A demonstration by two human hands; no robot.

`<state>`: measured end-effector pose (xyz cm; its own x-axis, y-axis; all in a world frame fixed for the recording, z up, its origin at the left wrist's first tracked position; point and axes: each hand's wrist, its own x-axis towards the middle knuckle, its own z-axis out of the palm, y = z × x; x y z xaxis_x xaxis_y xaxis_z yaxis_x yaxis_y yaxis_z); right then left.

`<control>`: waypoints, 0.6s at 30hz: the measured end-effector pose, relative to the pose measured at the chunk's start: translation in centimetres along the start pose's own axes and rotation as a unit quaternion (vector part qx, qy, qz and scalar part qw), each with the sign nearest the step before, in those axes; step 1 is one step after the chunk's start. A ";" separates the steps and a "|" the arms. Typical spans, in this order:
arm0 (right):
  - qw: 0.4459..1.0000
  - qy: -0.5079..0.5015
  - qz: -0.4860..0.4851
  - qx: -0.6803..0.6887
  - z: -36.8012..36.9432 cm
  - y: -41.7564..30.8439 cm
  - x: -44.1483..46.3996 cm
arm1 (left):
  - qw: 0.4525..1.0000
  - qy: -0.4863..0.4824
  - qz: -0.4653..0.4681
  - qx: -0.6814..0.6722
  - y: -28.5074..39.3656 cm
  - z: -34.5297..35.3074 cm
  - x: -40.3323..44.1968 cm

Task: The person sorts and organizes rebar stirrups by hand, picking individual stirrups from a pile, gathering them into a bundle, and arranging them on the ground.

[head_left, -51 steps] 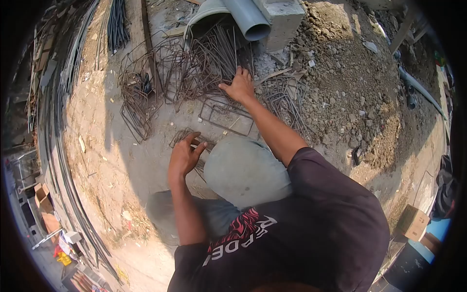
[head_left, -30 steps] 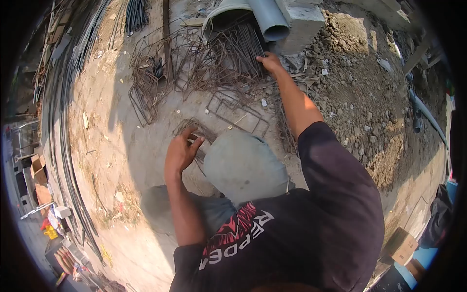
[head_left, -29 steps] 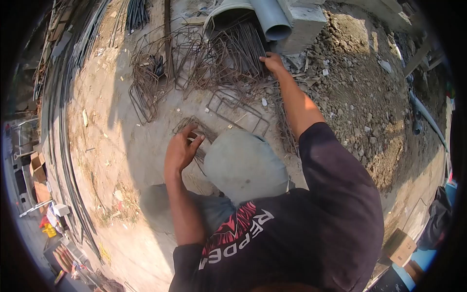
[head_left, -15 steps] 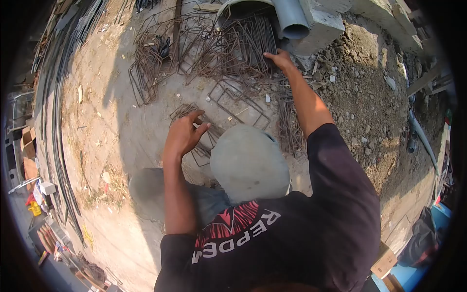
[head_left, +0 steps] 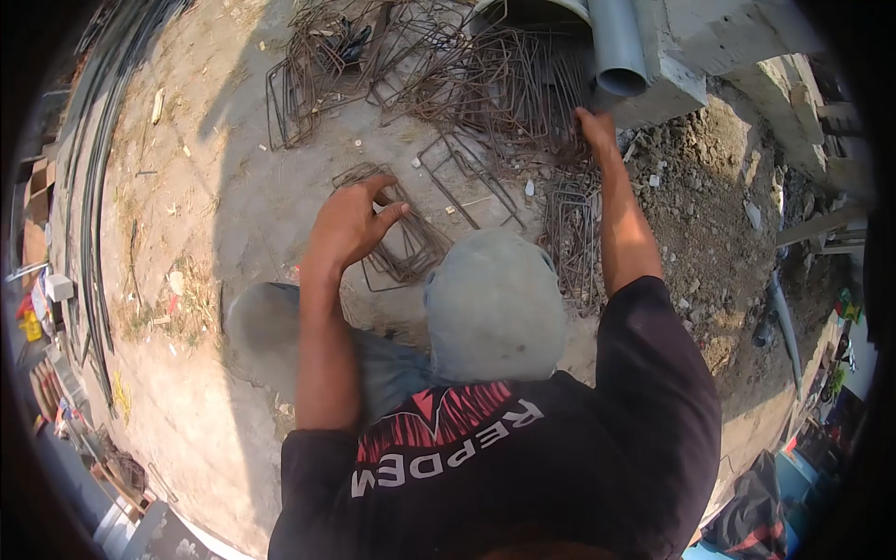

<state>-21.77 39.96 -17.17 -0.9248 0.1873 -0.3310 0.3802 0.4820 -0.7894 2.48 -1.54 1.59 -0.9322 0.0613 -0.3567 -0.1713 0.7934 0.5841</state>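
My left hand (head_left: 359, 219) hovers over a small stack of bent rebar stirrups (head_left: 411, 252). Its thumb and fingers are apart and hold nothing. Stretched out to the far right, my right hand (head_left: 597, 131) is closed at the right edge of a large heap of rusty stirrups (head_left: 523, 93). The bars by its fingers are smeared by motion, and most of the fingers are hidden. Between the two hands a few rectangular stirrups (head_left: 471, 177) lie flat on the ground. Another bundle of stirrups (head_left: 571, 229) lies below my right hand.
A grey pipe (head_left: 621, 65) and a concrete block (head_left: 672, 79) stand close beside my right hand. Loose soil and rubble (head_left: 700, 187) cover the right side. Long steel bars (head_left: 89, 205) run along the left. My bent knee (head_left: 495, 308) rises between my arms.
The view has shifted, so the heap appears farther right and the small stack shows more fully. My right hand has drawn slightly towards me, with bars blurring beside it. My left hand stays by the small stack.
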 end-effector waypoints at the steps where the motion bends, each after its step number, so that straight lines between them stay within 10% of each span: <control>1: 1.000 -0.010 -0.004 0.020 -0.7 -0.1 -0.9 | 1.000 -0.002 0.000 -0.012 0.2 -0.2 0.0; 13: 0.979 -0.110 0.166 -0.036 -2.7 0.4 -4.2 | 0.999 0.005 0.033 -0.007 0.0 0.2 0.4; 16: 0.957 -0.087 0.033 -0.276 -1.3 0.7 -3.3 | 0.999 0.015 0.040 -0.007 -0.2 0.2 0.5; 18: 0.975 -0.123 0.060 -0.174 -1.4 0.9 -3.4 | 0.999 0.012 0.039 -0.007 -0.3 0.4 0.4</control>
<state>-18.34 40.98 -16.04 -0.8270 0.0688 -0.5580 0.4179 0.7391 -0.5283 2.31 -1.49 0.97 -0.9502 0.1072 -0.2926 -0.1031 0.7778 0.6200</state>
